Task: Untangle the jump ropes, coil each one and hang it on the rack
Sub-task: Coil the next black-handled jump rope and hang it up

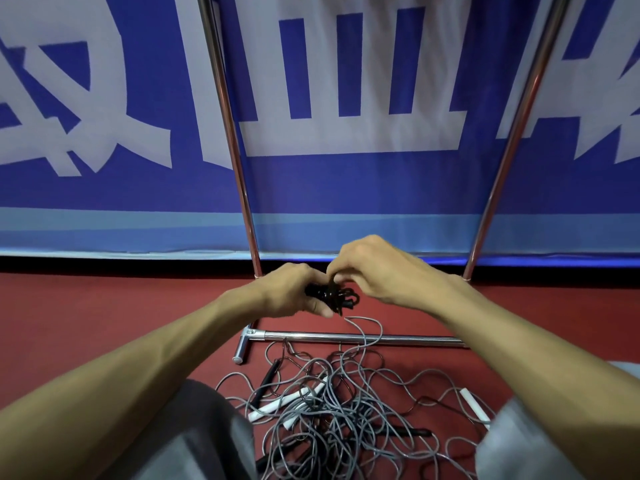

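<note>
Black jump rope: coil clenched in left grip, right grip pinching loop, probably tying off; next, hang on rack, 12 o'clock.

Perhaps coiled black rope over tangle

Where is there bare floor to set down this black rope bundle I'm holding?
Bare red floor lies left of the rack's foot, below the banner, and right of the rack's right upright. Crowded: the grey rope tangle on your side of the base bar.
</note>
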`<move>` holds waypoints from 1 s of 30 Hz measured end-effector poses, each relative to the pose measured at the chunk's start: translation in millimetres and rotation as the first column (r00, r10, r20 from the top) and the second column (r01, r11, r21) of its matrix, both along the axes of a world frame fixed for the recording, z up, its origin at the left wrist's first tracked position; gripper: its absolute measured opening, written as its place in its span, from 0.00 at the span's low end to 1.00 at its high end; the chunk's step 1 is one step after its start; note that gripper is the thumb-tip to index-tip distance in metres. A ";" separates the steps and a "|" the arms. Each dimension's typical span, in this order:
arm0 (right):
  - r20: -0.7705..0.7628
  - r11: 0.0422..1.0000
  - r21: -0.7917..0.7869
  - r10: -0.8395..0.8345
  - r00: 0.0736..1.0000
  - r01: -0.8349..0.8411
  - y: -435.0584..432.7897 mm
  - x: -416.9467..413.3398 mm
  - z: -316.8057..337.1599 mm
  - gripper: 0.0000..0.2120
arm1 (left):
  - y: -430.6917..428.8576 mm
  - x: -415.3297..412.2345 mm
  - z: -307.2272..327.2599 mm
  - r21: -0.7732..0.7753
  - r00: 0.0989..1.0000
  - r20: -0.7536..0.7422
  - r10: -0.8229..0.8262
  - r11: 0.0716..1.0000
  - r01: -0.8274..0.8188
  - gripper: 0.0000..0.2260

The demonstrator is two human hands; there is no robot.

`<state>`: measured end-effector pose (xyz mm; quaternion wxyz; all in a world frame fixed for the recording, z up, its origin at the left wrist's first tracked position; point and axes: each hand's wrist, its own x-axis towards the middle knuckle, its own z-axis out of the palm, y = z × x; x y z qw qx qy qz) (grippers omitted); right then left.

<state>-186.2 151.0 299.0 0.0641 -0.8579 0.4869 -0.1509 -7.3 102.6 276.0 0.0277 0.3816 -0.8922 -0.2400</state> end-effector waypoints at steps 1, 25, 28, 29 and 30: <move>0.048 0.999 -0.021 -0.028 0.998 0.030 -1.5 -0.8 -0.8 0.06 | 3.6 -2.5 1.4 0.013 1.000 -0.006 -0.011 1.000 0.011 0.11; 0.062 0.947 0.156 -0.293 0.954 0.280 -15.8 -31.3 -12.1 0.10 | 7.2 -4.0 17.6 0.586 0.695 -0.585 0.418 0.811 0.005 0.20; 0.076 0.929 0.219 -0.321 0.944 0.298 -12.1 -25.1 -8.3 0.11 | 6.5 -5.8 16.9 0.551 0.679 -0.581 0.448 0.831 -0.076 0.16; 0.062 0.930 0.224 -0.312 0.948 0.291 -10.7 -22.5 -6.2 0.13 | 6.2 -7.0 16.5 0.542 0.673 -0.574 0.467 0.833 -0.115 0.15; 0.064 0.932 0.231 -0.300 0.952 0.278 -9.6 -20.5 -4.7 0.13 | 5.6 -8.0 16.0 0.537 0.662 -0.568 0.489 0.830 -0.153 0.15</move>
